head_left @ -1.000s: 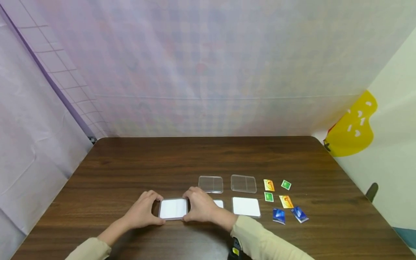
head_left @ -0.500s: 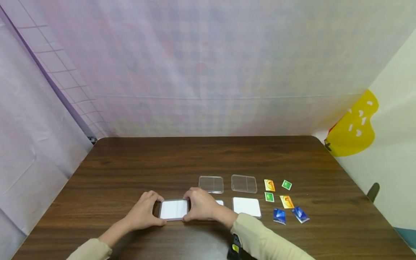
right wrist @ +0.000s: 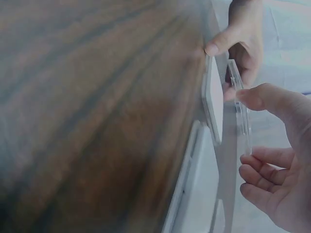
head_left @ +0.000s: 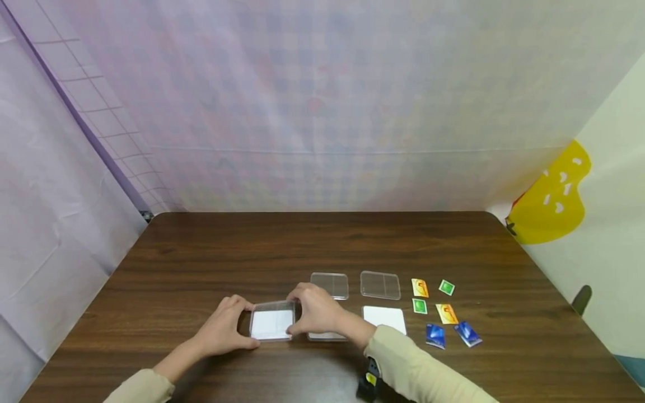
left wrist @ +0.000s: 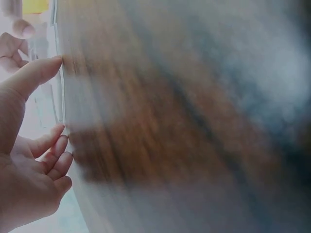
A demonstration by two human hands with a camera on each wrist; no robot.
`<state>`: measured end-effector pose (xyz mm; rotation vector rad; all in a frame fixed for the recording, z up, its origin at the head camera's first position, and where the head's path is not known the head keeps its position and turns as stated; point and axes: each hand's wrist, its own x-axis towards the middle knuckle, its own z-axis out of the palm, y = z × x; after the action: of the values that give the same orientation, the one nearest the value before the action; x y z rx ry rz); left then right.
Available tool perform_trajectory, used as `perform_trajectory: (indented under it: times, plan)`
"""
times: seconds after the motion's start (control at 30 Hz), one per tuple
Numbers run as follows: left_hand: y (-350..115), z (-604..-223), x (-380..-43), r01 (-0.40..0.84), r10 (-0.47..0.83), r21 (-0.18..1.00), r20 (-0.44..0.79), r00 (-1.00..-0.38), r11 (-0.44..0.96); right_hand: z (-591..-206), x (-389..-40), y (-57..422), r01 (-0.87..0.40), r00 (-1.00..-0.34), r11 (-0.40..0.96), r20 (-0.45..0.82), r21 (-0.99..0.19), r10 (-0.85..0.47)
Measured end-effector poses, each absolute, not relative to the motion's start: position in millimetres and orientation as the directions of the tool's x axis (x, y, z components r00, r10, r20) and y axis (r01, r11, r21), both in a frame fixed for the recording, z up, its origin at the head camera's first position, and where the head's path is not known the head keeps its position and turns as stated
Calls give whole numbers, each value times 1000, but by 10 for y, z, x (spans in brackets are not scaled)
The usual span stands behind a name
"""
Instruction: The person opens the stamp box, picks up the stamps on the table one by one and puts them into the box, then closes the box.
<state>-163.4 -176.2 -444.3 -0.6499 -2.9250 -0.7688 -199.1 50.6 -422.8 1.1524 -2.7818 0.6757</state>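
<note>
A clear plastic case (head_left: 272, 327) with a white insert lies flat at the front of the table. My left hand (head_left: 221, 330) grips its left end, thumb at the near corner and fingers at the far one. My right hand (head_left: 319, 313) pinches a thin clear lid (right wrist: 242, 114) between thumb and fingers. In the right wrist view the lid stands apart from the case, raised over it. From the head, the lid overlaps the case and shows past its far edge. The left wrist view shows my left thumb and fingertips along the case's edge.
Another white-filled case (head_left: 327, 337) lies partly hidden under my right wrist, and a third white one (head_left: 384, 318) sits right of it. Two clear lids (head_left: 335, 284) (head_left: 380, 285) lie behind. Several small orange (head_left: 420, 287), green (head_left: 420, 306) and blue packets (head_left: 435, 336) lie to the right.
My right hand has raised the clear lid off the case and shifted slightly away from me and right. My left hand stays at the case's left end.
</note>
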Motion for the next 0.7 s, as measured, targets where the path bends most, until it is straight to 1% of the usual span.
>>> perform_trajectory:
  times: [0.1, 0.23, 0.47, 0.7]
  plan:
    - [-1757, -4447, -1631, 404, 381, 461, 148, -913, 790, -4194, -2031, 543, -697, -709, 613, 233, -371, -665]
    - [-1755, -4445, -1622, 416, 389, 459, 157, -908, 785, -4170, -2100, 574, -694, -711, 612, 223, -381, -667]
    - [-1761, -4431, -1615, 435, 405, 456, 169, -899, 776, -4182, -2282, 572, -673, -725, 612, 205, -414, -658]
    - [-1755, -4434, -1619, 428, 400, 465, 162, -902, 775, -4237, -2451, 520, -642, -754, 650, 183, -406, -630]
